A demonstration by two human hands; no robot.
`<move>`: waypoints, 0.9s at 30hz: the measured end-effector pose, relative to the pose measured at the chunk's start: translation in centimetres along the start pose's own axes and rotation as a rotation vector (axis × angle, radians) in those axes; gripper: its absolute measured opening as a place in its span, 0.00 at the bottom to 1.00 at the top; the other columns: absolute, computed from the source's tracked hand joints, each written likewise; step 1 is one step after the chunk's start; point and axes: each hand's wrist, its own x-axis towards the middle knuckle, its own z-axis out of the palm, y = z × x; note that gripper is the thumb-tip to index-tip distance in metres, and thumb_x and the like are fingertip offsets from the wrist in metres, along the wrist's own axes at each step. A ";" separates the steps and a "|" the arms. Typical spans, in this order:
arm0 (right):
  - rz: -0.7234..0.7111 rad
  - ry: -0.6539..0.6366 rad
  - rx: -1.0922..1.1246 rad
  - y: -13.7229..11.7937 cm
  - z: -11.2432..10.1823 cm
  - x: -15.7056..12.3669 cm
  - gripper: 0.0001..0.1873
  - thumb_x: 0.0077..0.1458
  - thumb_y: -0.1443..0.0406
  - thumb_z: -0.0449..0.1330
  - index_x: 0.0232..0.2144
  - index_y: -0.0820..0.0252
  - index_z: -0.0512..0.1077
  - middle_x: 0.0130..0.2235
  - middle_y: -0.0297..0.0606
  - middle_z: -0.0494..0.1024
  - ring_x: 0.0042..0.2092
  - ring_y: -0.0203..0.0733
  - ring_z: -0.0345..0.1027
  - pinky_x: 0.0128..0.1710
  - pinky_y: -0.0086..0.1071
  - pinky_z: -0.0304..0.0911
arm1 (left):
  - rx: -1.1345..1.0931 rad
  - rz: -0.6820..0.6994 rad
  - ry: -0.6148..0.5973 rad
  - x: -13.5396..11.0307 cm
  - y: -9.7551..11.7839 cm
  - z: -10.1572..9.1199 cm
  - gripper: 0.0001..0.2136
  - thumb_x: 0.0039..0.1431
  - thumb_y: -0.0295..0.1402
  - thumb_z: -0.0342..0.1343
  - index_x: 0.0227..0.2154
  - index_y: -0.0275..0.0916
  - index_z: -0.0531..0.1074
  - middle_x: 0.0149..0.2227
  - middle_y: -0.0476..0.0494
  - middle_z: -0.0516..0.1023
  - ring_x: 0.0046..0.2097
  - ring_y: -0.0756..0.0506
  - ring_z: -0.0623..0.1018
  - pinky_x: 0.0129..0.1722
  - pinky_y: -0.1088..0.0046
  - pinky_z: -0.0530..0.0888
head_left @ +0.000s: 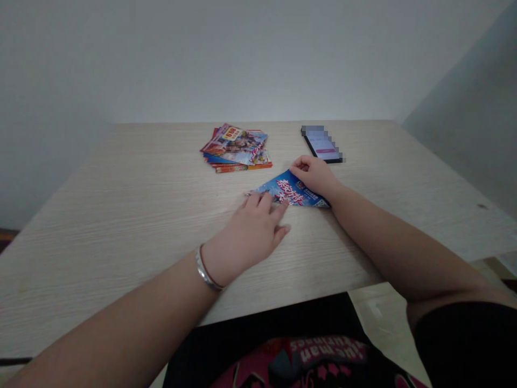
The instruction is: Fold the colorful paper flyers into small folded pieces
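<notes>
A blue printed flyer (287, 186) with red and white lettering lies on the table, folded into a roughly triangular shape. My left hand (252, 229), with a silver bangle at the wrist, rests its spread fingers on the flyer's near left edge. At the top corner, my right hand (317, 175) pinches the paper between thumb and fingers. The right palm and wrist hide part of the flyer's right side.
A fanned stack of colourful leaflets (238, 148) lies towards the back of the pale wooden table (133, 215). Beyond my right hand is a phone (323, 144) with its screen lit. A white wall (250, 59) rises behind the table.
</notes>
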 end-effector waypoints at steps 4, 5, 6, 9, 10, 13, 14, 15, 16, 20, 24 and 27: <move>0.006 0.003 -0.017 0.0 0.0 0.0 0.06 0.58 0.67 0.64 0.28 0.57 0.73 0.30 0.35 0.79 0.32 0.39 0.69 0.37 0.35 0.62 | 0.053 -0.063 -0.004 -0.2 1.0 -0.2 0.28 0.72 0.44 0.51 0.64 0.23 0.67 0.60 0.22 0.71 0.61 0.27 0.69 0.57 0.50 0.72; 0.005 0.004 -0.018 0.0 0.0 0.0 0.06 0.58 0.67 0.64 0.28 0.58 0.73 0.30 0.35 0.79 0.32 0.39 0.69 0.37 0.35 0.62 | 0.063 -0.073 -0.009 -0.3 1.1 -0.4 0.28 0.72 0.44 0.50 0.63 0.24 0.68 0.59 0.22 0.71 0.61 0.27 0.70 0.58 0.50 0.72; 0.004 0.005 -0.018 0.0 0.0 0.0 0.06 0.58 0.67 0.64 0.28 0.58 0.73 0.30 0.35 0.79 0.32 0.39 0.69 0.37 0.35 0.62 | 0.074 -0.083 -0.015 -0.3 1.2 -0.6 0.26 0.73 0.44 0.49 0.63 0.26 0.68 0.59 0.23 0.72 0.61 0.27 0.70 0.58 0.48 0.72; -0.007 0.006 -0.020 0.1 0.0 0.0 0.06 0.58 0.66 0.63 0.28 0.58 0.73 0.31 0.36 0.79 0.32 0.40 0.69 0.37 0.35 0.62 | 0.098 -0.186 -0.062 -0.4 1.2 -1.2 0.25 0.73 0.45 0.48 0.65 0.38 0.67 0.60 0.25 0.72 0.61 0.24 0.71 0.54 0.40 0.73; -0.012 0.005 -0.022 0.1 0.0 0.1 0.06 0.58 0.66 0.63 0.28 0.58 0.73 0.31 0.36 0.79 0.32 0.40 0.69 0.37 0.35 0.62 | 0.098 -0.206 -0.078 -0.4 1.2 -1.4 0.25 0.73 0.45 0.48 0.67 0.40 0.66 0.61 0.25 0.71 0.62 0.24 0.70 0.52 0.40 0.74; -0.019 0.005 -0.023 0.2 0.0 0.1 0.06 0.58 0.66 0.63 0.28 0.57 0.73 0.30 0.35 0.79 0.32 0.40 0.68 0.37 0.35 0.62 | 0.114 -0.233 -0.077 -0.4 1.2 -1.4 0.25 0.73 0.45 0.49 0.67 0.43 0.66 0.61 0.24 0.71 0.62 0.22 0.70 0.50 0.39 0.74; -0.019 0.006 -0.021 0.2 0.0 0.1 0.06 0.57 0.65 0.63 0.28 0.57 0.73 0.30 0.35 0.79 0.32 0.40 0.68 0.37 0.35 0.63 | 0.122 -0.235 -0.068 -0.3 1.2 -1.4 0.24 0.72 0.44 0.49 0.66 0.43 0.66 0.61 0.23 0.71 0.61 0.22 0.71 0.50 0.38 0.74; -0.017 0.007 -0.018 0.2 0.0 0.1 0.06 0.57 0.65 0.63 0.28 0.57 0.73 0.30 0.35 0.79 0.32 0.40 0.68 0.37 0.35 0.63 | 0.128 -0.233 -0.061 -0.3 1.1 -1.3 0.24 0.72 0.44 0.49 0.66 0.43 0.67 0.61 0.23 0.71 0.60 0.21 0.72 0.49 0.37 0.74; -0.017 0.006 -0.015 0.2 0.0 0.1 0.06 0.57 0.65 0.63 0.28 0.57 0.73 0.30 0.36 0.79 0.32 0.40 0.69 0.38 0.35 0.63 | 0.130 -0.224 -0.058 -0.3 1.1 -1.1 0.24 0.72 0.43 0.48 0.66 0.42 0.67 0.61 0.22 0.71 0.59 0.21 0.72 0.48 0.37 0.74; -0.028 0.014 -0.023 0.3 0.1 0.2 0.05 0.57 0.64 0.62 0.28 0.57 0.73 0.31 0.36 0.80 0.33 0.41 0.69 0.39 0.36 0.65 | 0.149 -0.168 0.013 -0.6 0.9 -0.6 0.24 0.70 0.42 0.50 0.64 0.40 0.68 0.60 0.21 0.72 0.56 0.21 0.74 0.47 0.37 0.73; -0.039 0.016 -0.037 0.4 0.2 0.3 0.05 0.56 0.63 0.62 0.28 0.56 0.74 0.31 0.36 0.80 0.33 0.41 0.70 0.39 0.37 0.65 | 0.167 -0.136 0.087 -0.8 0.7 -0.1 0.23 0.70 0.44 0.51 0.63 0.44 0.69 0.59 0.25 0.74 0.55 0.22 0.74 0.48 0.34 0.72; -0.036 0.013 -0.020 0.4 0.1 0.2 0.05 0.56 0.63 0.62 0.28 0.56 0.73 0.31 0.37 0.80 0.33 0.41 0.70 0.39 0.37 0.66 | 0.126 -0.046 0.117 -0.4 0.3 0.0 0.22 0.71 0.41 0.49 0.61 0.37 0.71 0.60 0.26 0.73 0.61 0.25 0.72 0.59 0.32 0.66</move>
